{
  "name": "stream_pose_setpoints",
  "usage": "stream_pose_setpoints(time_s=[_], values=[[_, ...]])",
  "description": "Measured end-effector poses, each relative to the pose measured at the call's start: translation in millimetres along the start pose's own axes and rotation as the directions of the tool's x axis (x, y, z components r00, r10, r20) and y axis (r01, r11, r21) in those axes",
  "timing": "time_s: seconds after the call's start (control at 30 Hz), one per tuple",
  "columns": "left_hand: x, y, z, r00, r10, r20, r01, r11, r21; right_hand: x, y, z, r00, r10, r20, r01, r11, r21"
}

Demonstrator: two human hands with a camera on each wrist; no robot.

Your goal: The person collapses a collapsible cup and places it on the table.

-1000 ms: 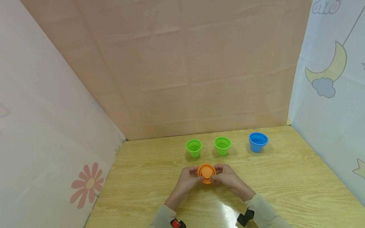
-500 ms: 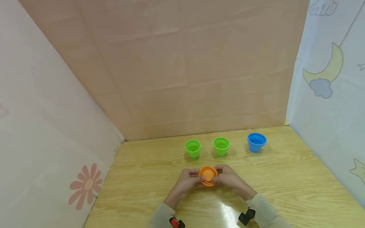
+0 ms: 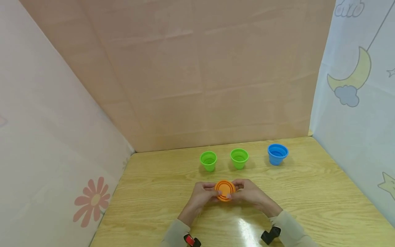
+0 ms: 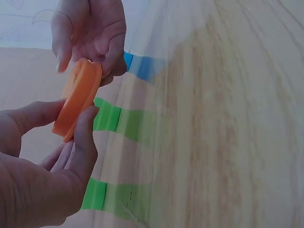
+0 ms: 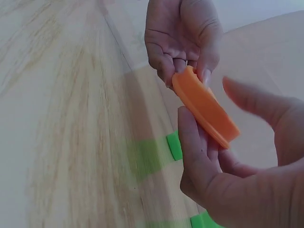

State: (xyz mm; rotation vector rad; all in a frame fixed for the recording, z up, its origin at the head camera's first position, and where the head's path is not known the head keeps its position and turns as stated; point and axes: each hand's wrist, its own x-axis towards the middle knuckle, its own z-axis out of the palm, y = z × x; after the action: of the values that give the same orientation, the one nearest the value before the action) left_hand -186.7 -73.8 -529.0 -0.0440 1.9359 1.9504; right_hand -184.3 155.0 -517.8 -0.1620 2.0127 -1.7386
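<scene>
An orange collapsible cup (image 3: 224,187), folded nearly flat, is held between both hands in the head view, its ringed face turned up toward me. My left hand (image 3: 201,198) pinches its left side, thumb on the face and fingers behind. On the opposite side, my right hand (image 3: 250,195) has curled fingers behind the cup. The right wrist view shows the right thumb (image 5: 254,102) raised off the orange cup (image 5: 204,107), while the left hand (image 5: 183,38) grips the far end. Seen edge-on in the left wrist view, the cup (image 4: 78,102) is above the tabletop.
Two green collapsible cups (image 3: 208,161) (image 3: 239,159) stand unfolded beyond the hands. A blue one (image 3: 277,154) stands farther right on the wooden table (image 3: 154,192). A brown sheet (image 3: 197,75) rises behind the table, with printed white panels (image 3: 348,137) at the sides.
The orange cup has shifted slightly right and nearer to me since a second ago. Its rings look more even around the thumbs than half a second ago. The other cups stand still.
</scene>
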Motion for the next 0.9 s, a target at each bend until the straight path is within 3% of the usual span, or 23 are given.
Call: stream_pose_setpoints(time_s=[0.17,0.63,0.9], values=[[-0.6,0.9,-1.3,1.0,0.001,-0.007,-0.001,1.0,-0.009,-1.2,-0.9,1.6,1.0,-0.006,0.011,0.005,0.997,0.076],[-8.5,-0.2,-3.0,1.0,0.025,-0.003,-0.025,1.0,0.019,2.7,3.3,5.8,1.0,0.006,0.006,-0.007,0.993,0.121],[-7.6,1.5,-11.6,0.999,0.029,0.034,-0.03,0.999,0.037,1.5,-0.5,8.8,1.0,-0.02,0.019,0.02,1.0,-0.009]])
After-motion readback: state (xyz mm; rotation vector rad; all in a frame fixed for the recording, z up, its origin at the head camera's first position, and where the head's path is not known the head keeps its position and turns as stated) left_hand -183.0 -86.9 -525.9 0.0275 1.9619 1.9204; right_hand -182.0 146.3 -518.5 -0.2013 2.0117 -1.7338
